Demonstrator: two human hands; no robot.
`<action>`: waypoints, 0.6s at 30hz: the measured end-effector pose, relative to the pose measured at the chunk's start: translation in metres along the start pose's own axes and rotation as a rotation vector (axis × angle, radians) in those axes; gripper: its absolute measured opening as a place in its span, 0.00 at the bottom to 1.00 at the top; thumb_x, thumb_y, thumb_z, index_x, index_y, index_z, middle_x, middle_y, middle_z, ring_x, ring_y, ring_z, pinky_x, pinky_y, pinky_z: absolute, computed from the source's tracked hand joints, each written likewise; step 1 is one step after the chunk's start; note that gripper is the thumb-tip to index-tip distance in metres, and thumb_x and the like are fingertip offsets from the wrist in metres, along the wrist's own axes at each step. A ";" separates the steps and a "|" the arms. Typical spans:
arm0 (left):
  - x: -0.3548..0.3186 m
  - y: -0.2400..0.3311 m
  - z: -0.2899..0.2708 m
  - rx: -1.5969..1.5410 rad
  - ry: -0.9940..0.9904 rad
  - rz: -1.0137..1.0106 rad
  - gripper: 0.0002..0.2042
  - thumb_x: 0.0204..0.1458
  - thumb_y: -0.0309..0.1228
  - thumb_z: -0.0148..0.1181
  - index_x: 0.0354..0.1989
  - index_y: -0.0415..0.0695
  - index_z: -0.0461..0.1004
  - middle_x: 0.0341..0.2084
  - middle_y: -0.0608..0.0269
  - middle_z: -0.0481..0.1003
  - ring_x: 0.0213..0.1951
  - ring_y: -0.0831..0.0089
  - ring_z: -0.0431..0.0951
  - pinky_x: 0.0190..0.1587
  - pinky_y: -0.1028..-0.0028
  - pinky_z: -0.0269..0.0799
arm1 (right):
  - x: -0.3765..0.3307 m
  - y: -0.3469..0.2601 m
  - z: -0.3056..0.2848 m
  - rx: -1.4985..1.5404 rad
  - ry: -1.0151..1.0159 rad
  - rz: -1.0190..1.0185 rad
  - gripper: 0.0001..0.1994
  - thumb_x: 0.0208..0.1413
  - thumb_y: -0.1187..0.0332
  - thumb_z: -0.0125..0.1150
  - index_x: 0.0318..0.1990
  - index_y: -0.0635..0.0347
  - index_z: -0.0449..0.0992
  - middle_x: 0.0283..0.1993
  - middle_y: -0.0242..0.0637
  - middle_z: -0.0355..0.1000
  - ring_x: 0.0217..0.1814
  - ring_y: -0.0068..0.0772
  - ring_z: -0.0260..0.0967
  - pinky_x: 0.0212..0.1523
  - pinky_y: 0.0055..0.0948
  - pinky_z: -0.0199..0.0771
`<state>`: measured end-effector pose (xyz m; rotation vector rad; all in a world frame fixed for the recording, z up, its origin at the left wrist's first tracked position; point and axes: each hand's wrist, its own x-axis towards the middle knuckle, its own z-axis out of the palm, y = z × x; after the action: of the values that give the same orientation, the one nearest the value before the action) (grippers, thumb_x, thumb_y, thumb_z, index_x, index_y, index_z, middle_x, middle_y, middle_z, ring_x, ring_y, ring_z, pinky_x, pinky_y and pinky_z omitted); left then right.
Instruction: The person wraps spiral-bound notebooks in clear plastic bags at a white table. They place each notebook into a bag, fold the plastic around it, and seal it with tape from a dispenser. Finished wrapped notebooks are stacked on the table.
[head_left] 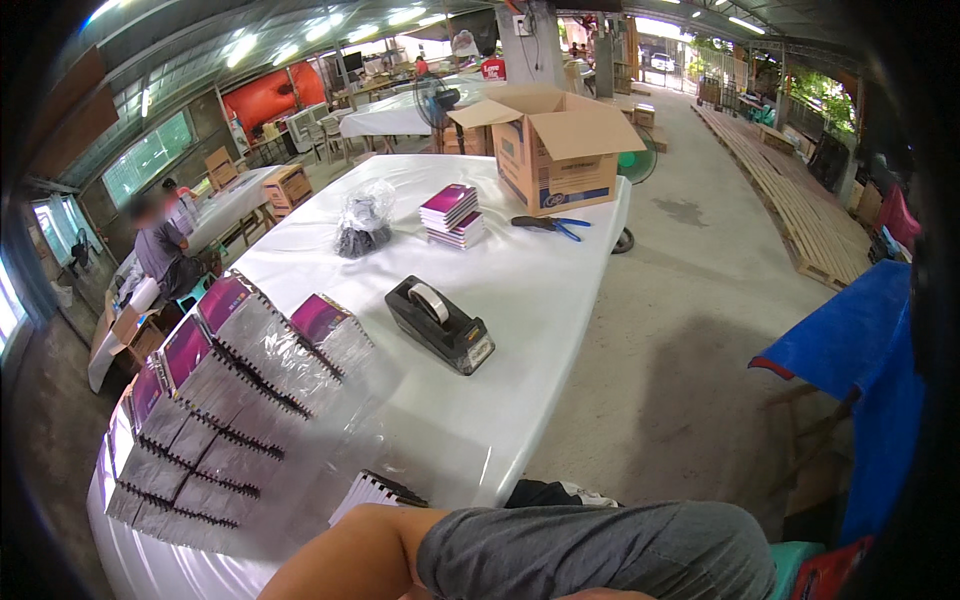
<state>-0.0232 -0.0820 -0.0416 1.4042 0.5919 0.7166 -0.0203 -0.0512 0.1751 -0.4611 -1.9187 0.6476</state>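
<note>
Neither of my hands shows. A bare arm (335, 560) in a grey sleeve (590, 550) of mine crosses the lower edge, and its hand lies outside the picture. Just beyond the arm, a spiral-bound booklet (372, 492) lies partly hidden. To the left, several purple-covered notebooks (188, 350) with black spiral bindings lie overlapping in rows, in shiny clear plastic. A black tape dispenser (440, 325) with a roll of tape stands mid-table. Farther back are a stack of purple-covered booklets (450, 212), blue-handled pliers (552, 225) and a clear bag of black items (364, 220).
An open cardboard box (556, 165) stands at the far end of the white-covered table (520, 385). A wooden pallet platform (780, 200) runs along the right, near a blue cover (850, 330). One person (160, 245) sits at another table on the left.
</note>
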 end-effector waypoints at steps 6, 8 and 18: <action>-0.007 0.000 -0.005 0.017 -0.023 -0.016 0.47 0.28 0.24 0.78 0.61 0.37 0.55 0.54 0.55 0.65 0.52 0.64 0.68 0.56 0.69 0.63 | 0.001 0.005 -0.002 0.023 -0.002 0.015 0.50 0.40 0.50 0.71 0.67 0.57 0.48 0.71 0.42 0.42 0.71 0.39 0.45 0.61 0.42 0.57; -0.009 -0.001 -0.006 0.021 -0.029 -0.018 0.47 0.28 0.24 0.78 0.61 0.37 0.55 0.54 0.54 0.65 0.52 0.64 0.68 0.56 0.69 0.63 | -0.001 0.007 -0.002 0.024 -0.004 0.019 0.50 0.40 0.50 0.71 0.67 0.57 0.48 0.71 0.42 0.42 0.71 0.39 0.45 0.61 0.42 0.57; -0.002 -0.003 -0.005 0.068 -0.034 -0.029 0.47 0.28 0.25 0.78 0.61 0.37 0.55 0.54 0.54 0.65 0.51 0.64 0.68 0.56 0.69 0.63 | 0.000 0.013 -0.003 0.049 -0.007 0.028 0.49 0.40 0.51 0.72 0.67 0.57 0.48 0.71 0.42 0.42 0.70 0.39 0.45 0.60 0.42 0.59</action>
<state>-0.0279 -0.0809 -0.0453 1.4653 0.6136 0.6537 -0.0167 -0.0403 0.1676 -0.4565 -1.9013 0.7132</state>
